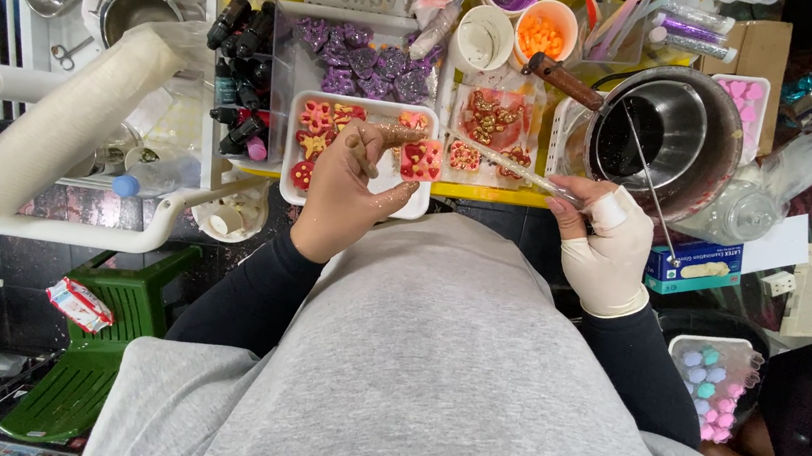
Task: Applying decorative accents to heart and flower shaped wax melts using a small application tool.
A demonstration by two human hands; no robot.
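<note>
My left hand [348, 190] is bare and pinches a small pink and red moulded piece [421, 159] between thumb and fingertips, holding it over the right end of the white tray [369, 105], at about 12 o'clock from my chest. More red and pink pieces [317, 128] lie in the tray at 9 o'clock from that one. My right hand [605, 242], in a pale glove, grips a thin clear tube [513, 167] that slants toward 10 o'clock. The metal pot [672, 135] sits at 1 o'clock from this hand, and purple shapes [364, 58] lie beyond the tray
</note>
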